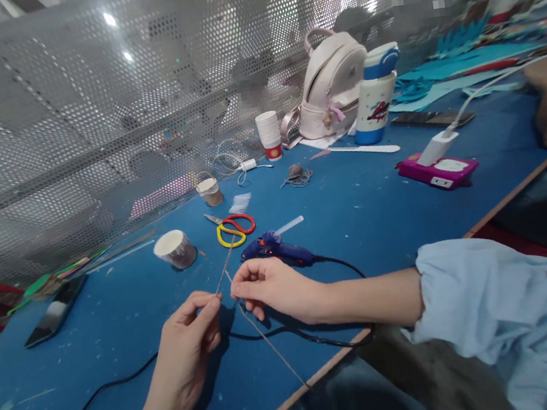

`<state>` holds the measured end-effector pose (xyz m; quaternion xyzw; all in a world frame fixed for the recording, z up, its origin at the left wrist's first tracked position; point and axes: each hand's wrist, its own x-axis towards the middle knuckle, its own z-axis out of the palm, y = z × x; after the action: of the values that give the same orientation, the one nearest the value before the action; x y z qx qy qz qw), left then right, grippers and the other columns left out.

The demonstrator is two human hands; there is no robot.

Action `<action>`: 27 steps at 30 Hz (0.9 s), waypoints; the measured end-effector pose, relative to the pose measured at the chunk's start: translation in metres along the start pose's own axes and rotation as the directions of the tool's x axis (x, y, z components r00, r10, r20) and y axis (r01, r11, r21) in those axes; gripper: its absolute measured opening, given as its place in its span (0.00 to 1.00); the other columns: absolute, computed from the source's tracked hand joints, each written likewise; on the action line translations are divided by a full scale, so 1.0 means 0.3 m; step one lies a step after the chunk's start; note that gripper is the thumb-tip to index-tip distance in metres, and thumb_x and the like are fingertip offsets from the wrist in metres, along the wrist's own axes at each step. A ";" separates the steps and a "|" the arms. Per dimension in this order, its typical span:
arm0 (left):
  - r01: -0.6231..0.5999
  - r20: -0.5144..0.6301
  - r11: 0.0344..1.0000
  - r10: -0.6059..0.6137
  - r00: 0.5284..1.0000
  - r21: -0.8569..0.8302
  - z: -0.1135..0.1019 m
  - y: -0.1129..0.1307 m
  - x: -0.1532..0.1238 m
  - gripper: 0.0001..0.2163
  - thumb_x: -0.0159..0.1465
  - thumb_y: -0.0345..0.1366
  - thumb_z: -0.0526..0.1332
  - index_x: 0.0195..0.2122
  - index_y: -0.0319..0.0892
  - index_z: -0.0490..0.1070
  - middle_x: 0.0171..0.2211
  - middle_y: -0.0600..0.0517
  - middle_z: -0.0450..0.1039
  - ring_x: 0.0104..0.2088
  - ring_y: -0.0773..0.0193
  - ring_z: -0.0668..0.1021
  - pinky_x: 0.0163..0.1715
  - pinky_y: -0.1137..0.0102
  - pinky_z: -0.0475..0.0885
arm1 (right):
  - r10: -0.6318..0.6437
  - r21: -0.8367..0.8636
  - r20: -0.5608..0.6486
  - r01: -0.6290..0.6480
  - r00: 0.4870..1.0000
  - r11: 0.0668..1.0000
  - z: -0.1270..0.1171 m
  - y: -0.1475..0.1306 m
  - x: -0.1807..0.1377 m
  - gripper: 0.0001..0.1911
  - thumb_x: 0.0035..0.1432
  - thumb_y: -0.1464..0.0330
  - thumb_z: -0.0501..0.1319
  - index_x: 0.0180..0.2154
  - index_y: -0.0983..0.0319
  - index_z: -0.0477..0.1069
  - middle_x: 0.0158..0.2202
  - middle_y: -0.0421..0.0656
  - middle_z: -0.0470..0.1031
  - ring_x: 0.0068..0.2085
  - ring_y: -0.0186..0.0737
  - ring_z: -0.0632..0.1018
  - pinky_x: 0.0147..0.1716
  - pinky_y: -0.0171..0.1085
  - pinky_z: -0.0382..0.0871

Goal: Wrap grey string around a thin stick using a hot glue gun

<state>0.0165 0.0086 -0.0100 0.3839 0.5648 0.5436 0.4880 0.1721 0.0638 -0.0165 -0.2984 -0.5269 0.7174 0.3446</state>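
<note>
My left hand [191,343] pinches a thin grey string [224,265] between thumb and forefinger, above the blue table [366,219]. My right hand [269,289] pinches a second stretch of the same kind of string [272,346], which trails down toward the table's front edge. The two pinches are a few centimetres apart. Just behind my right hand lies a blue glue gun [276,248] with a clear glue stick at its back and a black cord [311,336] running under my wrists. Red and yellow scissors [234,229] lie beyond it.
A paper cup [176,249] lies on its side at left, a phone [55,311] near it. Farther back: a small string-wrapped cup [210,190], stacked paper cups [270,135], a pink backpack [333,83], a bottle [376,94], a magenta box [438,171] with charger. A perforated metal screen [89,108] backs the table.
</note>
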 end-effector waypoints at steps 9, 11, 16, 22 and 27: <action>0.013 -0.028 1.000 -0.013 1.000 0.013 -0.003 -0.004 0.002 0.11 0.47 0.38 0.71 0.22 0.38 0.71 0.20 0.58 0.63 0.14 0.77 0.61 0.13 0.78 0.52 | 0.011 -0.011 0.003 -0.011 1.000 1.000 0.002 0.003 -0.002 0.04 0.54 0.74 0.59 0.28 0.65 0.66 0.17 0.34 0.66 0.15 0.25 0.67 0.16 0.26 0.61; 0.033 -0.021 0.999 -0.034 0.999 -0.012 -0.002 -0.003 -0.001 0.11 0.48 0.38 0.71 0.22 0.38 0.70 0.17 0.59 0.61 0.14 0.77 0.60 0.13 0.78 0.51 | 0.015 -0.009 0.008 -0.015 1.000 1.000 0.001 0.004 0.000 0.04 0.54 0.74 0.59 0.28 0.65 0.67 0.17 0.34 0.66 0.15 0.25 0.67 0.16 0.26 0.61; 0.064 0.007 0.993 -0.064 0.998 -0.097 0.000 0.006 -0.009 0.10 0.51 0.38 0.69 0.24 0.39 0.69 0.13 0.62 0.53 0.14 0.78 0.56 0.14 0.80 0.50 | 0.026 0.000 0.003 -0.026 1.000 1.000 -0.001 0.012 0.007 0.04 0.54 0.74 0.59 0.27 0.64 0.66 0.16 0.34 0.67 0.15 0.25 0.67 0.15 0.26 0.61; 0.157 0.101 0.964 -0.138 0.985 -0.213 -0.006 0.018 -0.012 0.09 0.52 0.35 0.69 0.27 0.38 0.70 0.17 0.62 0.53 0.15 0.79 0.51 0.12 0.81 0.46 | 0.041 0.055 -0.001 -0.041 0.999 0.998 -0.005 0.016 0.011 0.05 0.54 0.74 0.58 0.27 0.64 0.65 0.15 0.34 0.67 0.13 0.27 0.67 0.13 0.27 0.61; 0.177 0.107 0.943 -0.153 0.982 -0.280 -0.013 0.023 -0.010 0.09 0.50 0.33 0.70 0.28 0.35 0.72 0.21 0.59 0.58 0.15 0.81 0.51 0.11 0.81 0.47 | 0.041 0.095 0.003 -0.041 0.999 0.995 -0.005 0.009 0.006 0.05 0.54 0.75 0.57 0.26 0.63 0.63 0.14 0.33 0.66 0.12 0.28 0.66 0.12 0.27 0.60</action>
<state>0.0128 0.0056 -0.0029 0.2824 0.4888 0.5606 0.6059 0.1716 0.0656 -0.0195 -0.2921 -0.4862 0.7486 0.3435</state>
